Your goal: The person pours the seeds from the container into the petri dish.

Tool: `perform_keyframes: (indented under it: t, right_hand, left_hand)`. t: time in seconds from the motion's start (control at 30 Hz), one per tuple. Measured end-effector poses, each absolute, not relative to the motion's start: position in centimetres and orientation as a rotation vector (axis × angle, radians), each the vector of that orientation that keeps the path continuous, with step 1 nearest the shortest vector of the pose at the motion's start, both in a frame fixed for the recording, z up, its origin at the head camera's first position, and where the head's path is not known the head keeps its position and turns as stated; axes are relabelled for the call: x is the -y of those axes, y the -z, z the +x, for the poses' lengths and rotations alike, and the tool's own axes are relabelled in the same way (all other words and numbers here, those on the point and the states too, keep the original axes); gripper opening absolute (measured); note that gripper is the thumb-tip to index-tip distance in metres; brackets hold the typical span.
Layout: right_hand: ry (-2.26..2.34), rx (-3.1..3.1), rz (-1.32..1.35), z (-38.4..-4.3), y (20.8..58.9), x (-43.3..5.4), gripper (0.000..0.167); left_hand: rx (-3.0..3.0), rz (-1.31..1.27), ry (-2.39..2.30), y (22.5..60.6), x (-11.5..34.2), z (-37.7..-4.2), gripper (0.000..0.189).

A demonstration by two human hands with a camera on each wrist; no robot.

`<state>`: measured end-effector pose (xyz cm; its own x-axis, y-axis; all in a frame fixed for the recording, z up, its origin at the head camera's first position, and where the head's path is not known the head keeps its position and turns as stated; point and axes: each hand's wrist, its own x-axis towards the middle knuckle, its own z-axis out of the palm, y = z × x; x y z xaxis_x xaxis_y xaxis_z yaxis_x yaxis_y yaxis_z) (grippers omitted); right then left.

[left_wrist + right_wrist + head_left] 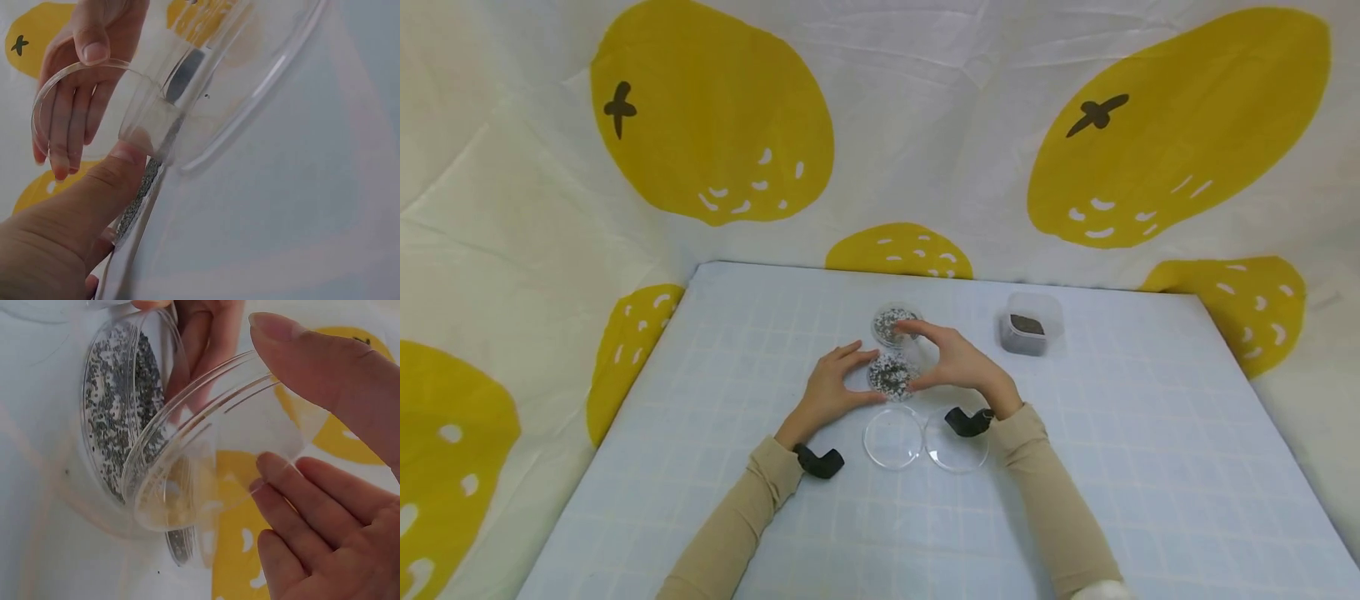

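Observation:
Two round clear petri dishes stand one behind the other, with dark granules spread over their bottoms: a near dish (891, 377) and a far dish (891, 323). My left hand (831, 385) holds the near dish at its left side, the thumb (115, 165) against its wall and the fingers round the back. Between thumb and fingertips, my right hand (961, 360) grips a clear petri dish lid (231, 431). This lid is tilted beside and partly over the near dish; whether they touch I cannot tell. In the right wrist view, granules (112, 406) show beyond the lid.
Two clear round dish pieces lie nearer me, a left piece (892, 439) and a right piece (951, 450) partly beneath my right wrist. A small clear plastic tub (1018, 342) with dark granules stands at the back right. Patterned cloth (910, 150) hangs behind the table (1150, 467).

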<state>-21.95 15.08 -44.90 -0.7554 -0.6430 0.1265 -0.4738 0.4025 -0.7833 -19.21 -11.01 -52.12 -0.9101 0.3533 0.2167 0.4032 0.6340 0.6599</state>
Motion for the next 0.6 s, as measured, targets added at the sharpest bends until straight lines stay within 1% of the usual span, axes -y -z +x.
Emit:
perform_keyframes:
  t: [0.6]
  right_hand:
    - [1.028, -2.445, -1.05, -22.0, 45.5, -11.8, 0.092]
  left_hand:
    - [2.799, -0.704, 1.105, 52.0, 11.0, -19.3, 0.08]
